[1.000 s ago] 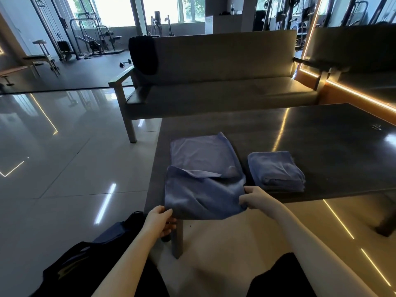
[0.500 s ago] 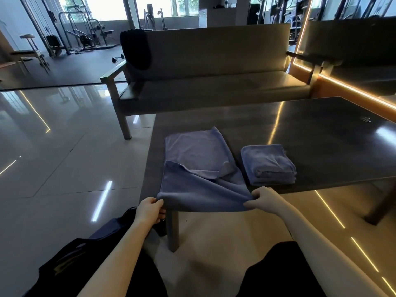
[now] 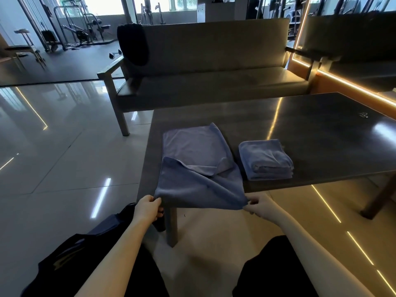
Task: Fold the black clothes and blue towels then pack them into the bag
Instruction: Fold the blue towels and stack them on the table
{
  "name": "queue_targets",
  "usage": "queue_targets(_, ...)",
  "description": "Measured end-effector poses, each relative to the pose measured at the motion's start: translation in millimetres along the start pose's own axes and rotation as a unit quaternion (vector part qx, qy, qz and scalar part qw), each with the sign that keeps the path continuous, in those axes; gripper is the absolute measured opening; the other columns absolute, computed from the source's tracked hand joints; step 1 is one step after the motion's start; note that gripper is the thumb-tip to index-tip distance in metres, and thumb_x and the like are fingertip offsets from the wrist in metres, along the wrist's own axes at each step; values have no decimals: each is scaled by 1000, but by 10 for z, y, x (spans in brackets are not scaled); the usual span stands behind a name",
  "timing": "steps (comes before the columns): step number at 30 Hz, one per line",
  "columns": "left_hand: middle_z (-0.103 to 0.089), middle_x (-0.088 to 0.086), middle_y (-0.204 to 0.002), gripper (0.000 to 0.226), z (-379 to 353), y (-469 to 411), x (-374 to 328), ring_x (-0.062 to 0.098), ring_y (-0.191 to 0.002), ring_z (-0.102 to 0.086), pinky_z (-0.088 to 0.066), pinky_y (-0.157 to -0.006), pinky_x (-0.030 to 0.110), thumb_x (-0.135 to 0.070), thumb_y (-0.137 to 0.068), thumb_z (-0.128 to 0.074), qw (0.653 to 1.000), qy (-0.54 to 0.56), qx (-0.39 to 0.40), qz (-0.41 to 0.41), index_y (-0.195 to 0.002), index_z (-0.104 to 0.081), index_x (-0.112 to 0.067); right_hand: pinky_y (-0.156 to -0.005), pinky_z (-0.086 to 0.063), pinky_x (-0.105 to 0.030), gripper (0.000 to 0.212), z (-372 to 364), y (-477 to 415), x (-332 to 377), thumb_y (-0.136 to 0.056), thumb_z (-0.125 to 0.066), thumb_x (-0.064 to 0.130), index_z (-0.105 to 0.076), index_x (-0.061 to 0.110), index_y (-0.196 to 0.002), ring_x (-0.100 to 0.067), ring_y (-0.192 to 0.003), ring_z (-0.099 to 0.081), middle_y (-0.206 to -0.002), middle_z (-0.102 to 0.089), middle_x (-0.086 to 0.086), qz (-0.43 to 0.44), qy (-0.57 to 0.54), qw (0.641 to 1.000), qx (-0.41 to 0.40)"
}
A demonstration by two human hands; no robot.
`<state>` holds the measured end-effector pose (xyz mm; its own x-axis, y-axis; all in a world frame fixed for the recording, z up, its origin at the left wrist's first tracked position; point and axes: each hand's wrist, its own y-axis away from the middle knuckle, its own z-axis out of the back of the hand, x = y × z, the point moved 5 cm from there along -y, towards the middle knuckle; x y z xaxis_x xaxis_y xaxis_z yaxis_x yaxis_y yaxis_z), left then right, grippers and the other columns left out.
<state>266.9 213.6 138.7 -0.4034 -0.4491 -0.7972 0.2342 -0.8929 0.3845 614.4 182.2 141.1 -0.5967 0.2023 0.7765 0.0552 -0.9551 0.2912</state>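
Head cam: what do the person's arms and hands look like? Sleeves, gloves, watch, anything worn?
Left hand and right hand are bare, with no gloves and no ring or watch visible. Left forearm and right forearm are bare too, with no sleeves showing down to the frame's bottom edge. Black clothing covers the thighs.

Soft matt cloth towel [image 3: 199, 168] lies on a glossy dark table [image 3: 321, 129].

blue towel [image 3: 199, 168]: half-folded, overhanging table [image 3: 321, 136] edge | folded towel [image 3: 265, 159]: just right | black clothes [image 3: 132, 46]: draped on bench [image 3: 214, 50]
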Motion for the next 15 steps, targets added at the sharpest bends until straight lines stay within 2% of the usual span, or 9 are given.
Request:
queue_targets(3,-63,14,-79,15,-1,-14,10,24,-65,-60,-46,-57,30,-18,-97,-48,1000,-3,1,0,-92,-56,-6,-54,-40,-19,6,-1,10,3,-86,-65,14,-68,18,-82,-7,-54,-50,-58,-56,7,-2,22,1000,-7)
queue_targets(5,-64,14,-81,15,2,-21,16,24,-66,-61,-46,-58,31,-18,-97,-47,1000,-10,1,-1,-90,-56,-8,-54,-40,-20,5,50,11,-11,-86,-67,15,-66,16,-81,-9,-53,-52,-59,-58,4,-3,15,998,-60)
queue_targets(7,-64,14,-81,15,8,-27,23,24,-66,-61,-46,-58,31,-19,-97,-47,1000,-11,-1,-3,-89,-56,-9,-54,-40,-23,12,98,6,-49,-84,-69,16,-62,17,-75,-13,-55,-53,-59,-58,0,-11,0,994,-112)
queue_targets(10,-64,14,-81,15,13,-27,22,23,-67,-61,-46,-59,32,-19,-97,-47,1000,-15,-2,-7,-90,-56,-8,-56,-39,-25,17,119,5,-78,-81,-73,15,-60,17,-69,-15,-61,-54,-61,-57,0,-16,-24,988,-153)
queue_targets(13,-63,13,-80,16,4,-21,20,23,-66,-61,-47,-59,32,-19,-97,-47,1000,-19,-3,-9,-90,-56,-7,-55,-36,-28,31,96,4,-140,-79,-73,9,-51,16,-59,-15,-56,-48,-55,-50,1,-40,-82,981,-170)
queue_targets(15,-62,12,-77,16,-7,-27,36,23,-64,-59,-46,-58,32,-18,-97,-47,1000,-12,-2,-6,-90,-56,-6,-61,-43,-31,25,51,-26,-177,-80,-70,4,-54,13,-62,-20,-59,-53,-55,-53,-2,-69,-129,977,-156)
